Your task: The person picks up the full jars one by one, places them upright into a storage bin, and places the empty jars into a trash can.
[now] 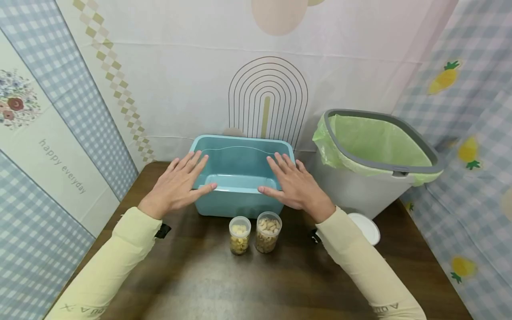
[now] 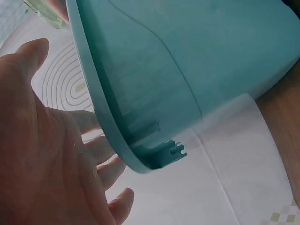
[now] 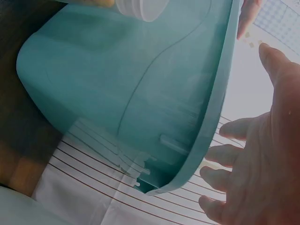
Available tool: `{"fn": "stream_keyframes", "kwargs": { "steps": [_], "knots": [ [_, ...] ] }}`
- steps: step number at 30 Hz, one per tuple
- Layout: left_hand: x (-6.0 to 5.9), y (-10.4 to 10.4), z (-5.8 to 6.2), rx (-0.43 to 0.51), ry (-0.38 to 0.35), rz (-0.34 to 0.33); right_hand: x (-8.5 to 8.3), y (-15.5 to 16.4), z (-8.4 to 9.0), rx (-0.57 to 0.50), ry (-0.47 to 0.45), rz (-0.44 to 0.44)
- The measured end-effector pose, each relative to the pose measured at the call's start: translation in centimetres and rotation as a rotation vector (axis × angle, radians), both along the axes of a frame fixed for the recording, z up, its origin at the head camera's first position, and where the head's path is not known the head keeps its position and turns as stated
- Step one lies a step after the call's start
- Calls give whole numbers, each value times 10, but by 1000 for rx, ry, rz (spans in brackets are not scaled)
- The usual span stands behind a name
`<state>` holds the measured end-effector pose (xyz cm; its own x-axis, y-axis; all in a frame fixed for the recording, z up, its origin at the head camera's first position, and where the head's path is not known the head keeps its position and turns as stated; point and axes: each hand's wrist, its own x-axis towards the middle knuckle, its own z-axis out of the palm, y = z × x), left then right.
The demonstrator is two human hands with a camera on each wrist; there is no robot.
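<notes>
A teal plastic storage bin (image 1: pixel 236 202) stands on the dark wooden table, and nothing shows inside it. My left hand (image 1: pixel 174 186) hovers palm-down over the bin's left side, with fingers spread. Over the right side my right hand (image 1: pixel 298 186) is held the same way. Both wrist views show the bin's wall (image 2: pixel 187 56) close to the fingers, neither hand gripping it. In front of the bin stand two clear lidless jars: a smaller jar of yellowish pieces (image 1: pixel 239 243) and a wider jar of pale nut-like pieces (image 1: pixel 266 238).
At the right rear stands a grey-white trash can (image 1: pixel 348 191) lined with a green bag (image 1: pixel 376 138). A round white lid (image 1: pixel 366 227) lies on the table (image 1: pixel 224 289) by its base, partly behind my right sleeve. Patterned cloth (image 1: pixel 180 89) covers the walls around.
</notes>
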<state>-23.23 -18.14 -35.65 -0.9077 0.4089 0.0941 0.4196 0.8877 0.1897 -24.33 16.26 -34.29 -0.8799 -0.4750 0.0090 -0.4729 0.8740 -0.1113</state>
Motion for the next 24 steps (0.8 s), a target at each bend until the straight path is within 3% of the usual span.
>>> {"fn": "stream_keyframes", "kwargs": {
  "steps": [11,20,24],
  "knots": [
    [-2,-8,6,3,-46,16,14,5,20,-89,49,82],
    [-3,-13,1,11,-68,16,37,7,33,-120,105,183],
    [-3,-14,-2,10,-68,11,46,9,30,-115,77,228]
  ]
}}
